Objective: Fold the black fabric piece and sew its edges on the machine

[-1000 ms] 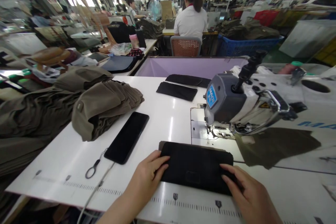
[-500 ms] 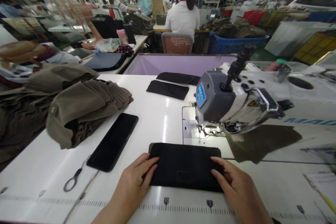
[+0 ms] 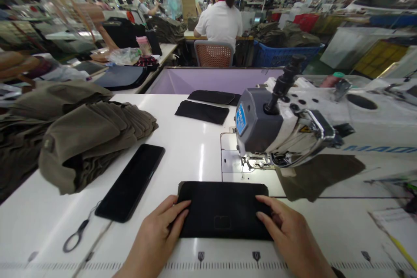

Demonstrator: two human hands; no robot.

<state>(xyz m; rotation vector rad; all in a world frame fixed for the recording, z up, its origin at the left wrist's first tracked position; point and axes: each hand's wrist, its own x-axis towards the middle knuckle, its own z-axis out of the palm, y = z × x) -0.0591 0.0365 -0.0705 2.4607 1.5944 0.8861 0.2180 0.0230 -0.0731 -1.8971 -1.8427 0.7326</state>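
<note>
Fabric panel (image 3: 223, 204), black, rectangular, is pinched by left hand (image 3: 159, 226) and right hand (image 3: 288, 230). Glossy white tabletop (image 3: 182, 154) is backed by strip-lit workroom (image 3: 316, 65).

The black fabric panel (image 3: 224, 202) is a wide, dark rectangle with a smooth, matte face, a thin strip of olive-brown cloth peeping out at its far left corner, and a faint, small rectangular outline near the middle of its near edge. Spread out flat or nearly so, it is set lengthwise across the white table (image 3: 182, 156), between the sewing machine's needle area (image 3: 257, 164) and the printed ruler scale (image 3: 228, 265).
</note>
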